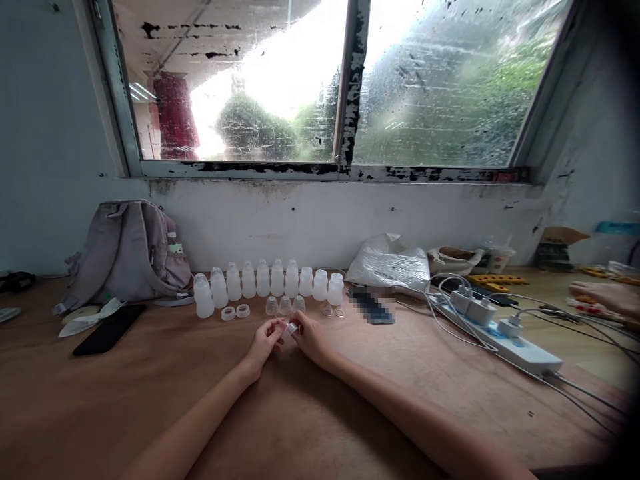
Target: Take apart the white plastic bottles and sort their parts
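Item: small clear plastic piece [289,329], held between both hands over the wooden bench [200,380], in front of the bottle row.
Grip: left hand [263,345] and right hand [309,337] meet at the fingertips, each pinched closed on the piece from its own side.
Nearby: row of white plastic bottles [270,281] along the wall; clear caps [285,305] and two white rings [235,311] just before it, apart from the hands.
Obscured: the piece is mostly covered by fingers, its exact shape unclear; a blurred patch [373,305] hides one object.
Also present: grey backpack [127,250], black phone [110,329], power strip [500,333].
Writing: none legible.
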The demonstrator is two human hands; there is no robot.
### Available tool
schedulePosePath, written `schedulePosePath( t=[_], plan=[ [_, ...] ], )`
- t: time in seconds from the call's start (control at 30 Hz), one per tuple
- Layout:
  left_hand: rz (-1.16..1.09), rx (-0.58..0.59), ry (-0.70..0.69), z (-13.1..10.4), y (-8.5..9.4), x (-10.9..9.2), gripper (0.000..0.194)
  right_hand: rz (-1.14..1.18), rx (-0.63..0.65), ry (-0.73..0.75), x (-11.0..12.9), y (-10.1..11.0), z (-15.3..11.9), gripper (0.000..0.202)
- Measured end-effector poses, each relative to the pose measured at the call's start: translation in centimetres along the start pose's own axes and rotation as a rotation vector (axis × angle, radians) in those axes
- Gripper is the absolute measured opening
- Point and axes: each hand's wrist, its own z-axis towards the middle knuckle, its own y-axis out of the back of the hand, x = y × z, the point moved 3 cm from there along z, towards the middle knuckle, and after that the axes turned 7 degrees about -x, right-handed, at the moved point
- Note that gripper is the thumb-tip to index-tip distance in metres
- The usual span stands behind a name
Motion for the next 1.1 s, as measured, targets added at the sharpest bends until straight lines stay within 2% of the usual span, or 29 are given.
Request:
schedulePosePath(
  t=[0.07,0.17,0.2,0.27,0.37,0.53,0.7,0.83,0.9,1.0,1.1],
  plan=[
    [0.007,0.006,-0.020,0.2,0.5,-0.1,0.035,0.030,0.071,0.063,0.1,0.0,0.7,0.011],
    [0.009,-0.121,-0.048,1.0,1.6,0.0,0.036,0.047,0.219,0.152,-0.4,0.4,2.4,0.032],
    [0.005,-0.164,-0.050,1.2,2.0,0.1,0.036,0.004,0.223,0.140,-1.0,0.7,3.2,0.034],
    [-0.004,-0.217,-0.049,1.7,2.7,0.3,0.038,-0.175,0.110,0.019,-2.7,1.6,5.4,0.031],
    [-0.013,-0.243,-0.041,2.1,3.4,0.5,0.039,-0.293,-0.010,-0.109,-5.2,2.4,8.6,0.034],
    [-0.026,-0.241,-0.029,2.0,3.4,0.5,0.039,-0.418,-0.026,-0.223,-7.9,1.9,11.5,0.037],
    [-0.049,-0.227,-0.009,1.7,3.1,0.3,0.036,-0.474,-0.008,-0.218,-7.3,1.8,10.8,0.021],
    [-0.063,-0.244,0.010,1.7,3.0,0.3,0.037,-0.505,-0.029,-0.156,-5.2,4.0,9.5,0.018],
    [-0.071,-0.247,0.012,1.7,3.1,0.4,0.037,-0.515,-0.079,-0.113,-3.9,5.5,8.8,0.019],
    [-0.080,-0.250,0.016,1.7,3.1,0.6,0.037,-0.406,-0.191,0.011,-1.9,7.3,7.4,0.019],
    [-0.088,-0.248,0.012,1.7,3.1,0.6,0.036,-0.197,-0.148,0.058,-0.7,7.4,5.3,0.017]
  ],
)
